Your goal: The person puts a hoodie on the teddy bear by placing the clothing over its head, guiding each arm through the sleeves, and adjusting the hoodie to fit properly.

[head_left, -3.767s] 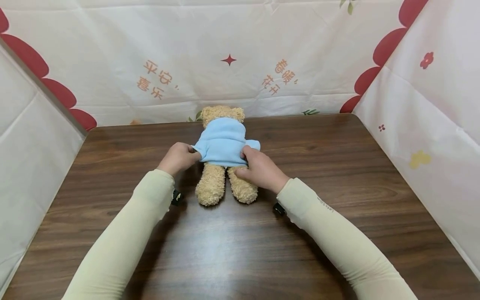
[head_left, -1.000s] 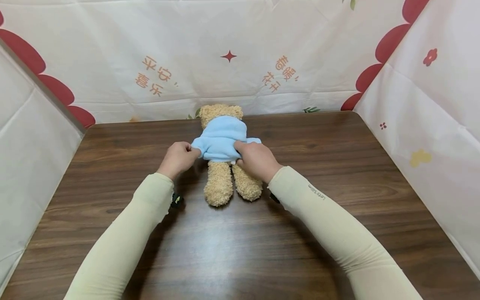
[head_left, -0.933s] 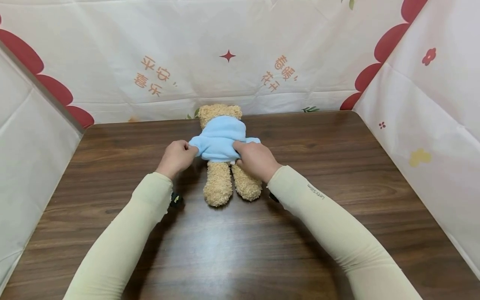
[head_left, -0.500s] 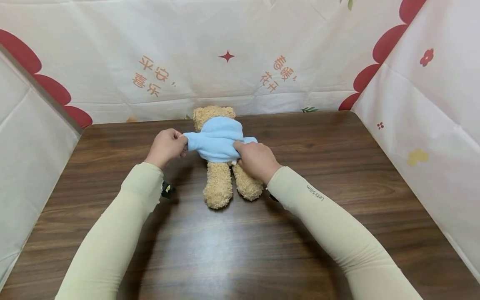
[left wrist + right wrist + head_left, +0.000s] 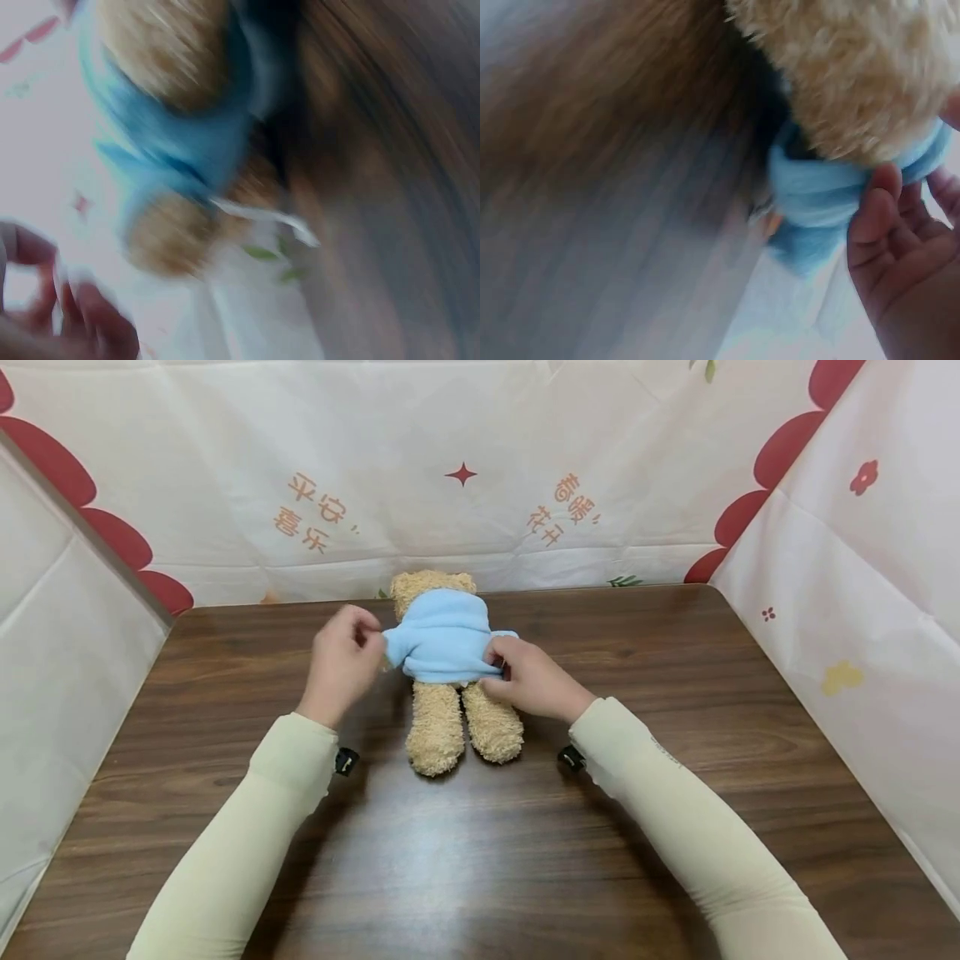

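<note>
A tan plush teddy bear lies on the table, its legs toward me, wearing a light blue top. My left hand is just left of the top's left sleeve, fingers loosely bent. In the blurred left wrist view, this hand's fingers hold nothing and stand apart from the bear's arm end, which pokes out of the sleeve. At the top's lower right edge, my right hand pinches the hem between thumb and fingers. No face shows on the bear's head.
The brown wood-grain table stretches around the bear. Behind it hangs a white printed cloth with red scalloped borders, close to the bear's head, and more cloth walls flank both sides. A white strip shows beside the bear.
My left hand has let go of the sleeve, which it was pulling out to the left, and the sleeve has sprung back. My right hand has shifted slightly right, at the hem.
</note>
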A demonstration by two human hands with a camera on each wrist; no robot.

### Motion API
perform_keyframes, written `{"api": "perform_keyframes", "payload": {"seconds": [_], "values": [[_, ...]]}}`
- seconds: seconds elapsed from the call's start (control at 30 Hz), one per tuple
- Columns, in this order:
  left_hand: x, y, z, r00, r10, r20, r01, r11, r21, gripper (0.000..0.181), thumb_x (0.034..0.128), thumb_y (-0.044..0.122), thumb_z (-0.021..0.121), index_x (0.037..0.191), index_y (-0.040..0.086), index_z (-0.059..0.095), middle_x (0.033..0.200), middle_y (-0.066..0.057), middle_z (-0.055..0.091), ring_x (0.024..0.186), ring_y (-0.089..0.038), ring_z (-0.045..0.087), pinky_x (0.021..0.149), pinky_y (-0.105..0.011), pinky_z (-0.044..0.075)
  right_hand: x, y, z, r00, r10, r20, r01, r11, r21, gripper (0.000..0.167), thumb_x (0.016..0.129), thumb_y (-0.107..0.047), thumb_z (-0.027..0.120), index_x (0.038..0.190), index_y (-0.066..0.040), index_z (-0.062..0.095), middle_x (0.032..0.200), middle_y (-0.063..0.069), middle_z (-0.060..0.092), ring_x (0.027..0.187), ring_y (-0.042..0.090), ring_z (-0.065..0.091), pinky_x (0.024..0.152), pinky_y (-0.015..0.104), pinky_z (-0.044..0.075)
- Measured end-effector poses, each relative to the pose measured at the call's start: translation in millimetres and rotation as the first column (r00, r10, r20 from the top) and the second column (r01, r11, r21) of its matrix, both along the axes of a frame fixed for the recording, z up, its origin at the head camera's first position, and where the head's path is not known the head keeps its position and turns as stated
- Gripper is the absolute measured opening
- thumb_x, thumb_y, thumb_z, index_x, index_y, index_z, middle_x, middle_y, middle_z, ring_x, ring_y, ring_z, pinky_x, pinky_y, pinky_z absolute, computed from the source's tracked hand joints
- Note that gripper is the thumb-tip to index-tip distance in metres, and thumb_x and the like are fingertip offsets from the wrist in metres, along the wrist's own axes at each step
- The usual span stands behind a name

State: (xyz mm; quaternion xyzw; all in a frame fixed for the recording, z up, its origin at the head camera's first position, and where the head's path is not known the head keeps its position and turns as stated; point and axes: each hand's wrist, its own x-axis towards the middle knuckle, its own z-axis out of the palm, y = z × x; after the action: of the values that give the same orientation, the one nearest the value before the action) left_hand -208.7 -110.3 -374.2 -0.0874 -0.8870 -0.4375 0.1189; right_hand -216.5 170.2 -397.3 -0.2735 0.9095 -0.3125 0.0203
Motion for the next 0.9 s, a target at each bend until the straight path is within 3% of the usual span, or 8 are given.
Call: {"api": "perform_keyframes", "payload": {"seconds": [0.07,0.13,0.23,0.33,0.5,0.6,0.8,0.9], "values": [[4.4,10.6,2.5,0.990,-0.138,-0.009,0.137,0.990,-0.042,0.011,0.0910,0.009,0.059,0.101,0.005,0.063,0.094,-0.008,0.063,0.083,-0.023,0.058,0.073,-0.037,0.048,-0.9,7.4,-2.1,1.000,-0.025,0.012,0.025,0.999,-0.038,0.011,0.093,-0.009,0.059,0.102,-0.007,0.052,0.101,0.009,0.047,0.089,0.023,0.049,0.077,0.037,0.041],[6.9,19.3,2.9,0.965,-0.255,0.054,0.259,0.962,-0.084,0.013,0.0934,0.014,0.062,0.103,0.007,0.065,0.097,-0.006,0.064,0.085,-0.021,0.059,0.077,-0.037,0.050,-1.3,12.1,-3.7,0.997,-0.056,0.050,0.058,0.998,-0.040,0.014,0.092,-0.005,0.054,0.106,-0.005,0.054,0.108,0.012,0.047,0.094,0.026,0.047,0.080,0.039,0.041],[8.5,26.2,0.1,0.947,-0.297,0.126,0.313,0.939,-0.140,0.024,0.0933,0.021,0.068,0.111,0.004,0.063,0.103,-0.007,0.063,0.093,-0.021,0.059,0.084,-0.037,0.048,-2.2,14.5,-7.7,0.991,-0.063,0.119,0.063,0.998,0.005,0.017,0.094,-0.006,0.054,0.110,-0.004,0.053,0.109,0.014,0.048,0.094,0.026,0.046,0.079,0.040,0.040],[9.5,27.4,-5.3,0.949,-0.275,0.158,0.301,0.937,-0.178,0.037,0.0892,0.027,0.074,0.112,0.002,0.058,0.101,-0.010,0.060,0.090,-0.024,0.056,0.082,-0.039,0.046,-2.2,14.3,-12.2,0.990,-0.052,0.134,0.048,0.998,0.031,0.017,0.095,-0.011,0.059,0.110,-0.005,0.055,0.108,0.013,0.051,0.093,0.024,0.048,0.080,0.039,0.041],[10.1,26.2,-17.0,0.949,-0.239,0.207,0.282,0.934,-0.219,0.063,0.0814,0.038,0.081,0.116,0.001,0.045,0.099,-0.013,0.056,0.084,-0.026,0.055,0.076,-0.039,0.046,-0.1,8.8,-14.3,0.998,-0.055,0.028,0.055,0.998,0.002,0.007,0.095,-0.013,0.064,0.099,-0.010,0.060,0.104,0.010,0.051,0.092,0.022,0.052,0.082,0.036,0.045],[10.8,25.8,-17.2,0.950,-0.207,0.236,0.263,0.935,-0.238,0.066,0.0817,0.043,0.080,0.117,0.002,0.041,0.093,-0.014,0.057,0.078,-0.027,0.056,0.071,-0.040,0.046,3.3,3.7,-10.0,0.998,-0.050,-0.027,0.049,0.998,-0.032,0.006,0.095,-0.014,0.065,0.093,-0.012,0.060,0.102,0.009,0.048,0.091,0.023,0.053,0.080,0.037,0.046],[12.6,27.9,-5.3,0.967,0.014,0.256,0.070,0.947,-0.314,0.066,0.0829,0.070,0.062,0.101,0.007,0.051,0.082,-0.010,0.058,0.072,-0.028,0.057,0.065,-0.040,0.045,7.9,-4.5,-3.0,0.997,-0.026,-0.071,0.020,0.996,-0.082,0.003,0.095,-0.014,0.066,0.094,-0.011,0.065,0.103,0.006,0.052,0.092,0.019,0.056,0.083,0.034,0.048],[11.4,30.3,-5.0,0.963,0.075,0.259,0.018,0.941,-0.338,0.068,0.0813,0.073,0.061,0.098,0.007,0.050,0.081,-0.011,0.058,0.073,-0.030,0.058,0.064,-0.041,0.045,6.7,-3.8,-1.5,0.991,-0.091,-0.094,0.077,0.987,-0.144,0.005,0.097,-0.013,0.061,0.098,-0.011,0.066,0.099,0.002,0.060,0.085,0.015,0.058,0.077,0.033,0.049]]}}
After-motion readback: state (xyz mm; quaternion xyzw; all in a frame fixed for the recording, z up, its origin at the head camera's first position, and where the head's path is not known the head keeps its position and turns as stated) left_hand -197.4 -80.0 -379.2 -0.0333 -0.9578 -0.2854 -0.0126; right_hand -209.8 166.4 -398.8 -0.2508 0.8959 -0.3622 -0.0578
